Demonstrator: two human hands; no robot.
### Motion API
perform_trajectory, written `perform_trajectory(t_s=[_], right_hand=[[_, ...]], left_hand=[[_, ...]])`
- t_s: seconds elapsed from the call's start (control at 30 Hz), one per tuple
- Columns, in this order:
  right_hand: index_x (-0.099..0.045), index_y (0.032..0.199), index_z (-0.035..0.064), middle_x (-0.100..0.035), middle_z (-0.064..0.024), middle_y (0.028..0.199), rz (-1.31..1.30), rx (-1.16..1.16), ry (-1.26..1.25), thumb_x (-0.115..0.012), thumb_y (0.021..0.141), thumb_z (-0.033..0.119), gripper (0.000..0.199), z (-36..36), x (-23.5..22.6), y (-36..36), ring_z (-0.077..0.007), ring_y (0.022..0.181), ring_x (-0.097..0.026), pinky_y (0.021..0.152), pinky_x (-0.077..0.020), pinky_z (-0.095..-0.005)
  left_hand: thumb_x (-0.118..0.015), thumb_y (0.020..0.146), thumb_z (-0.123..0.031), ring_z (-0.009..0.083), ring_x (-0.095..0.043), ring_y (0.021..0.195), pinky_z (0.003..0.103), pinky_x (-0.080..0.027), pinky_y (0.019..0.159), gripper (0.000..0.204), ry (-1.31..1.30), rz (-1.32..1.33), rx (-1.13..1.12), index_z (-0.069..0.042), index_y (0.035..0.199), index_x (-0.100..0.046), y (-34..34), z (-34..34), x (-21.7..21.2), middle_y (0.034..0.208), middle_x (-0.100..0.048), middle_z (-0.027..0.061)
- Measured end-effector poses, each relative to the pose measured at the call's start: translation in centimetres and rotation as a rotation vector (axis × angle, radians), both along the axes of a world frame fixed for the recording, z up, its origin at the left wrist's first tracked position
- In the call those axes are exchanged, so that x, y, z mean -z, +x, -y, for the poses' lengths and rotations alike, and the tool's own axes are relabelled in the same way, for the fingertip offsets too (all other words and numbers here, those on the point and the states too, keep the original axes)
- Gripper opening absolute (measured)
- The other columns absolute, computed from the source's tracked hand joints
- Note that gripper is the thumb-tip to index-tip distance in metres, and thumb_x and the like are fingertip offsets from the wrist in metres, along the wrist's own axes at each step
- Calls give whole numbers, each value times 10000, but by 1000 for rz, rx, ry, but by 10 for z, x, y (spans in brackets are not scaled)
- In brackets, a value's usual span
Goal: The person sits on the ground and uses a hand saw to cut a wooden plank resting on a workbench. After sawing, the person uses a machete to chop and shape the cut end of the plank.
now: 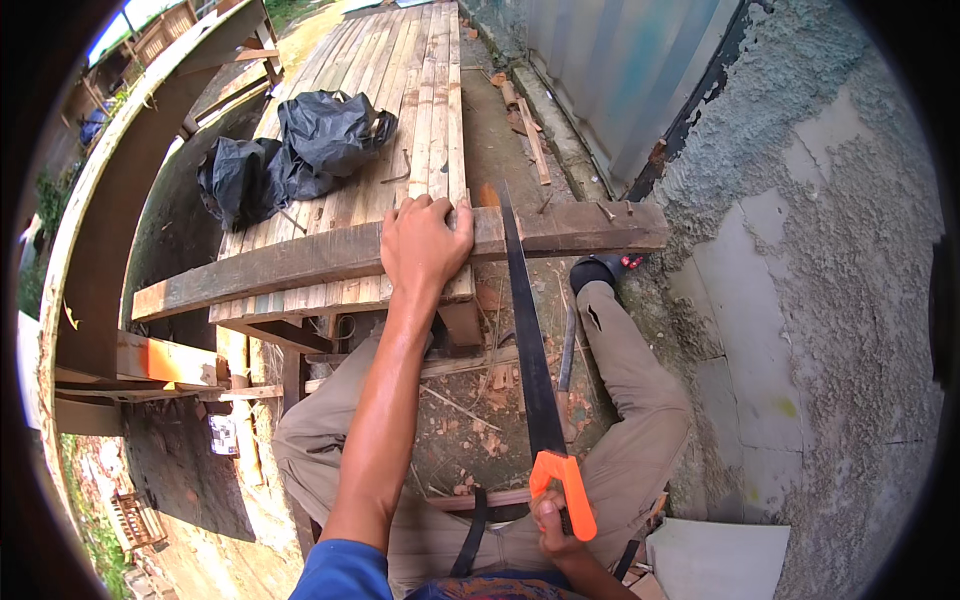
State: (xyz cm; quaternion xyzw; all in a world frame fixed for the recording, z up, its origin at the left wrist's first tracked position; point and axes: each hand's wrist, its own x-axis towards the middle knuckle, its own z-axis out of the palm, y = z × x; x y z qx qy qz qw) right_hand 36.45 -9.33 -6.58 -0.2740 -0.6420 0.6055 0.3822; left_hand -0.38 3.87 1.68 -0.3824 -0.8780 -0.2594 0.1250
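A long wooden beam (330,255) lies crosswise over the near end of a slatted wooden bench (425,110), its right end jutting past the bench. My left hand (428,243) is wrapped over the beam's top, near the bench's right edge. In my right hand (555,522) is the orange handle of a handsaw (535,370), low in front of my lap. The dark blade points away from me, and its far part lies across the beam just right of my left hand. Bent nails (606,211) stick out of the beam's right part.
Black plastic bags (330,135) rest on the bench, with a bent metal rod (400,168) beside them. A rough wall (800,300) and a corrugated metal panel (625,75) stand on the right. Wood scraps (533,140) and a long-handled tool (567,350) lie on the ground.
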Motion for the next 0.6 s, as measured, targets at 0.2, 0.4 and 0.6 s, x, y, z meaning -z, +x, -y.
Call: perform_trajectory(t_s=[0.2,0.4,0.6], right_hand=[[-584,704,17,-487,35,563,20,105,-62,-671,966,159,311,-114,-73,-146,-67,540,-442,500,-333,-306],[-582,719,12,-500,29,582,44,89,-87,-670,966,163,303,-118,-82,-156,-61,568,-449,518,-347,-301],[-567,791,4,-566,-25,615,92,-5,268,-596,922,-4,134,-6,-17,-4,-81,532,-523,509,-435,-262]], left_hand=[[-552,942,-336,337,-652,988,450,-442,930,396,3,-47,44,-11,927,-775,-2,-7,0,969,-732,179],[-546,936,-336,349,-652,1001,461,-436,925,410,26,-36,37,2,920,-778,-8,-7,2,978,-733,200],[-549,931,-337,351,-651,1037,472,-441,987,391,-8,14,16,-28,966,-787,-2,-3,2,1001,-732,187]])
